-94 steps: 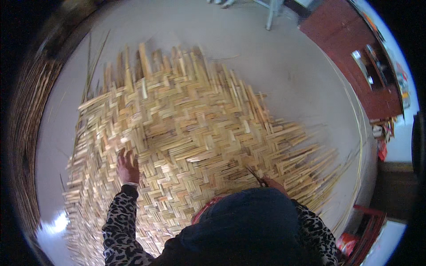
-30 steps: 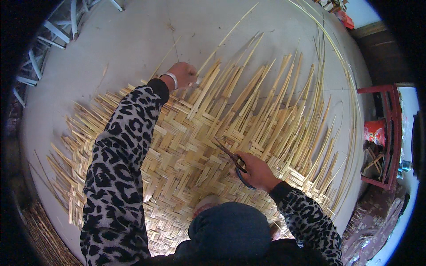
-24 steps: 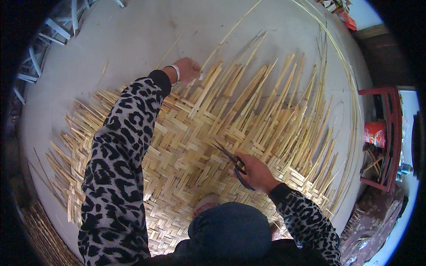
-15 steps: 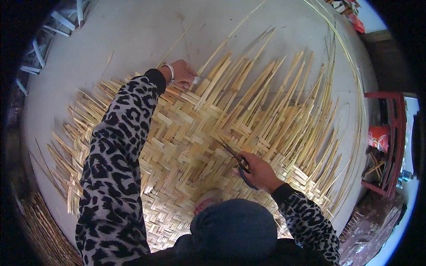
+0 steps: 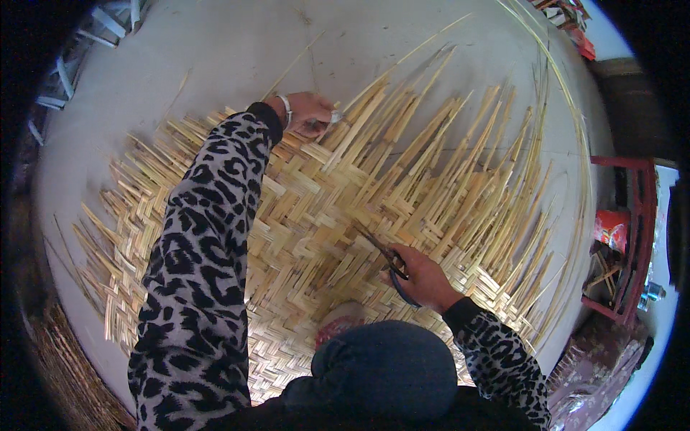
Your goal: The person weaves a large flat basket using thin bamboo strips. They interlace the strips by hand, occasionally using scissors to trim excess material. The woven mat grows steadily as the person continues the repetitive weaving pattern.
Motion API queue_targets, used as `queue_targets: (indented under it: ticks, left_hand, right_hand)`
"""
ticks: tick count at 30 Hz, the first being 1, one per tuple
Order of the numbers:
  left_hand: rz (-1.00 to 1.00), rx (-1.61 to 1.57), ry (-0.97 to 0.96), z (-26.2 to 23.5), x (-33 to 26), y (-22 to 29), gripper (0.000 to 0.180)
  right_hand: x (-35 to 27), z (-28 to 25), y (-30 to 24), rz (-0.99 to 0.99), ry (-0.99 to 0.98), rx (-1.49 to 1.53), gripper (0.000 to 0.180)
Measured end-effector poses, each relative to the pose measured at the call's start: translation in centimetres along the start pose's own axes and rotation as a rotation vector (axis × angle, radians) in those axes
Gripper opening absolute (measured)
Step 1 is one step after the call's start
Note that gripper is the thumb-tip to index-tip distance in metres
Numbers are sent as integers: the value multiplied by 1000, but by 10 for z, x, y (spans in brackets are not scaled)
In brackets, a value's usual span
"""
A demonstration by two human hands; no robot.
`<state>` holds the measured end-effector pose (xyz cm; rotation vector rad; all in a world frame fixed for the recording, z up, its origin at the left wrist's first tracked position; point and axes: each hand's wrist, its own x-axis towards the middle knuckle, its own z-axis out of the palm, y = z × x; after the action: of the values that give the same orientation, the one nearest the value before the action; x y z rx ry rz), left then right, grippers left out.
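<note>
A large woven mat of pale, flat split strips, perhaps reed, spreads over the floor. Long unwoven strip ends fan out along its far and right edges. At the far edge my left hand is closed, its fingers curled round strips there; a small whitish patch shows at the fingertips, too unclear to name. Dark-handled scissors rest in my right hand, low over the mat's middle, the blades pointing away to the upper left. Their blades look nearly together.
My bent knee and a shoe are over the near part of the mat. At the right stands a red wooden frame with a red container. Brown stalks lie lower left; pale rails stand upper left.
My left hand has shifted a little to the right along the mat's far edge, fingers still closed. The right hand and scissors hold nearly the same spot.
</note>
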<state>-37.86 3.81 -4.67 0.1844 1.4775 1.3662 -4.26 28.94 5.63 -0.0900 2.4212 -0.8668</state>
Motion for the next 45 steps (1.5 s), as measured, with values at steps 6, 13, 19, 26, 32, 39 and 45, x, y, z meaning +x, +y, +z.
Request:
queue_targets:
  ticks: [6,13,19,26,32,39,45]
  left_hand:
    - [48,150,116,-1,11,-3,20]
    - [261,618,317,13,16,38,33]
    - [440,739,312,26,5,76,26]
    - [382,549,204,41,0,75,24]
    - [434,534,259,38,-3,71,26]
    - [360,417,321,57,-27,82,28]
    - [300,326,151,154,-47,73,25]
  right_hand:
    - [12,-12,-3,27,-14,-29,56]
    - [70,-45,-19,-82,84,-214,58]
    - [128,-55,-42,-2,118,-279,52]
    - [161,-57,-62,15,140,-270,45]
    - [174,-51,-58,-70,189,-378,33]
    - [111,-22,-29,8,236,-252,30]
    - [-23,25,4,25,-193,-359,38]
